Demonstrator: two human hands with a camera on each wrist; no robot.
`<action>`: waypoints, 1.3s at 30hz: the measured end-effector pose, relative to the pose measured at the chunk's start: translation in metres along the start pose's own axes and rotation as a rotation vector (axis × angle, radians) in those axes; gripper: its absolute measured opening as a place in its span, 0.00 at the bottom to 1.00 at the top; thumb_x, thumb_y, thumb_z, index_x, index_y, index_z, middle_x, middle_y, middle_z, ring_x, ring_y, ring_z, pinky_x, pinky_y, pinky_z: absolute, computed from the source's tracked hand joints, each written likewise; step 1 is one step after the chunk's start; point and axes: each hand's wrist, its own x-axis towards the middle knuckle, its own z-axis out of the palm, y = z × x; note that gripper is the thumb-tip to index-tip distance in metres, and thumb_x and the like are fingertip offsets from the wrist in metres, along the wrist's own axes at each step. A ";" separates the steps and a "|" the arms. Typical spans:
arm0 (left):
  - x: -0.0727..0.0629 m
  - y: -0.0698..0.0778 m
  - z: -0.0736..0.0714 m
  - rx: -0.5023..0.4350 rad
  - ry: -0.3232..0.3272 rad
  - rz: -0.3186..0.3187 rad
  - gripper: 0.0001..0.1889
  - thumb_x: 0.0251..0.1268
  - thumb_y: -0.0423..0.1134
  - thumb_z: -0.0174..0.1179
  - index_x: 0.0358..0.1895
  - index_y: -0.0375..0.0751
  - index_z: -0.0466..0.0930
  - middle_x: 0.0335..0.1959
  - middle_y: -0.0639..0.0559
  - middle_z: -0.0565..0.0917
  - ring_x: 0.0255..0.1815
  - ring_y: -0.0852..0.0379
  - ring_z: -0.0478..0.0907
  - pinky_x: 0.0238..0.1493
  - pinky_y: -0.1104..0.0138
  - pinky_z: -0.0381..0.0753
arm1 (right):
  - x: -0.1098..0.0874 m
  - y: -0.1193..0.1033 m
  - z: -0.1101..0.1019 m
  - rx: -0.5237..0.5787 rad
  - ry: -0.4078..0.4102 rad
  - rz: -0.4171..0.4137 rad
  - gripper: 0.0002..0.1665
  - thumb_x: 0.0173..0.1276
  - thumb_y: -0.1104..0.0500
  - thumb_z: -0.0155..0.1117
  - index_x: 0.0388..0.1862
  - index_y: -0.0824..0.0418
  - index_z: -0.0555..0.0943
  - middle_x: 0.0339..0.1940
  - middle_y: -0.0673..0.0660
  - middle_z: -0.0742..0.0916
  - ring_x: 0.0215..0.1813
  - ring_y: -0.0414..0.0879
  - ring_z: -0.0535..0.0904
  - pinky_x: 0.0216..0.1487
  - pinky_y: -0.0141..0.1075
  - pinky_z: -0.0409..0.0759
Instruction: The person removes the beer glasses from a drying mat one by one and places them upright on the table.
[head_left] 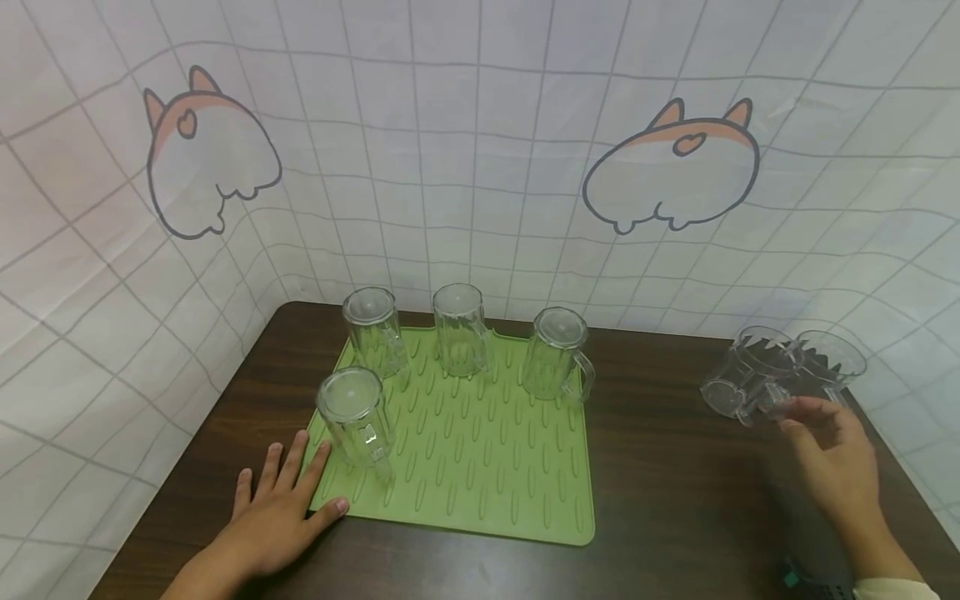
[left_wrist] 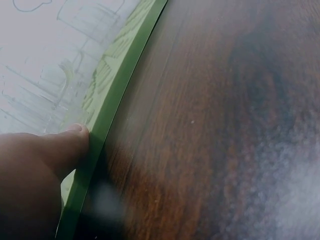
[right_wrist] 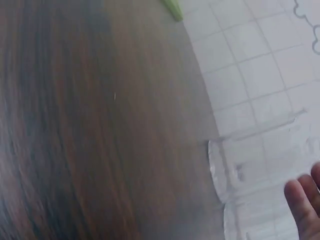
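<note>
My left hand (head_left: 273, 508) lies palm down with fingers spread at the front left corner of a green ridged mat (head_left: 480, 500). Its thumb (left_wrist: 70, 145) rests on the mat's edge in the left wrist view. Closest to it is an upside-down clear glass mug (head_left: 356, 417). At the table's right, my right hand (head_left: 832, 454) has thumb and forefinger apart, fingertips right at the handle of an upright clear mug (head_left: 738, 379). In the right wrist view its fingertips (right_wrist: 295, 192) appear beside that mug. Another upright mug (head_left: 832, 358) stands close behind.
Along the mat's back are three more upside-down mugs: one at left (head_left: 372, 333), one in the middle (head_left: 460, 333) and one at right (head_left: 553, 358). A dark wooden table (head_left: 660, 467) carries everything. White grid-patterned fabric (head_left: 510, 167) hangs behind and at both sides.
</note>
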 end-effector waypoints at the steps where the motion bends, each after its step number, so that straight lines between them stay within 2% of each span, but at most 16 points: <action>1: 0.000 0.000 0.000 0.000 0.001 0.000 0.50 0.71 0.74 0.46 0.84 0.44 0.47 0.83 0.35 0.34 0.79 0.23 0.29 0.64 0.24 0.22 | -0.001 -0.004 0.000 -0.013 0.015 0.014 0.17 0.74 0.64 0.63 0.58 0.69 0.77 0.45 0.31 0.77 0.44 0.21 0.72 0.42 0.18 0.67; 8: 0.000 0.000 -0.001 0.005 0.008 0.003 0.51 0.70 0.75 0.47 0.84 0.44 0.48 0.83 0.34 0.36 0.78 0.22 0.30 0.63 0.23 0.24 | -0.008 -0.026 0.003 -0.041 0.067 0.064 0.23 0.73 0.64 0.63 0.65 0.67 0.76 0.52 0.46 0.80 0.49 0.24 0.71 0.46 0.22 0.68; 10: 0.000 0.001 -0.002 0.015 0.014 0.007 0.51 0.69 0.75 0.47 0.84 0.44 0.49 0.83 0.33 0.37 0.78 0.22 0.32 0.63 0.23 0.27 | -0.012 -0.033 0.005 -0.036 0.086 0.044 0.23 0.71 0.65 0.64 0.64 0.65 0.77 0.52 0.45 0.80 0.50 0.25 0.71 0.48 0.24 0.67; 13: 0.001 0.001 -0.002 0.051 0.035 0.018 0.51 0.69 0.76 0.46 0.83 0.44 0.51 0.83 0.32 0.40 0.78 0.20 0.35 0.62 0.21 0.33 | -0.017 -0.043 0.008 -0.003 0.090 -0.033 0.23 0.69 0.68 0.65 0.63 0.66 0.77 0.53 0.41 0.80 0.50 0.24 0.72 0.49 0.23 0.67; 17: 0.002 0.000 -0.003 0.085 0.051 0.026 0.52 0.67 0.78 0.45 0.83 0.44 0.52 0.82 0.30 0.43 0.77 0.19 0.39 0.61 0.19 0.38 | -0.025 -0.054 0.014 0.043 0.029 -0.174 0.24 0.67 0.72 0.66 0.62 0.67 0.77 0.55 0.40 0.81 0.49 0.22 0.74 0.46 0.17 0.70; 21: 0.004 -0.001 -0.003 0.091 0.051 0.025 0.53 0.66 0.79 0.46 0.83 0.44 0.52 0.82 0.30 0.43 0.77 0.18 0.40 0.60 0.19 0.40 | -0.030 -0.063 0.021 0.082 -0.046 -0.269 0.24 0.66 0.73 0.65 0.62 0.68 0.77 0.56 0.36 0.79 0.50 0.23 0.75 0.46 0.15 0.73; 24: 0.005 0.000 -0.003 0.092 0.059 0.027 0.54 0.65 0.79 0.48 0.83 0.44 0.53 0.82 0.30 0.44 0.76 0.18 0.41 0.60 0.19 0.41 | -0.035 -0.069 0.028 0.133 -0.076 -0.314 0.25 0.65 0.76 0.65 0.62 0.69 0.76 0.56 0.35 0.80 0.50 0.24 0.77 0.49 0.15 0.73; 28: 0.005 0.002 -0.004 0.119 0.103 0.057 0.54 0.64 0.78 0.51 0.81 0.40 0.58 0.80 0.28 0.49 0.75 0.18 0.45 0.61 0.20 0.48 | -0.042 -0.079 0.037 0.185 -0.107 -0.377 0.28 0.62 0.79 0.66 0.61 0.69 0.77 0.56 0.42 0.83 0.50 0.28 0.80 0.52 0.17 0.74; 32: 0.005 0.004 -0.007 0.142 0.153 0.091 0.53 0.63 0.76 0.55 0.77 0.35 0.63 0.78 0.27 0.54 0.74 0.19 0.51 0.61 0.23 0.56 | -0.048 -0.090 0.045 0.187 -0.163 -0.409 0.28 0.62 0.78 0.65 0.62 0.67 0.77 0.56 0.48 0.84 0.48 0.33 0.82 0.54 0.18 0.74; 39: 0.006 0.007 -0.011 0.143 0.181 0.105 0.52 0.60 0.74 0.61 0.74 0.33 0.67 0.75 0.26 0.59 0.74 0.22 0.53 0.60 0.23 0.58 | -0.054 -0.102 0.060 0.223 -0.215 -0.463 0.25 0.65 0.76 0.64 0.61 0.67 0.76 0.55 0.54 0.85 0.46 0.40 0.85 0.54 0.22 0.76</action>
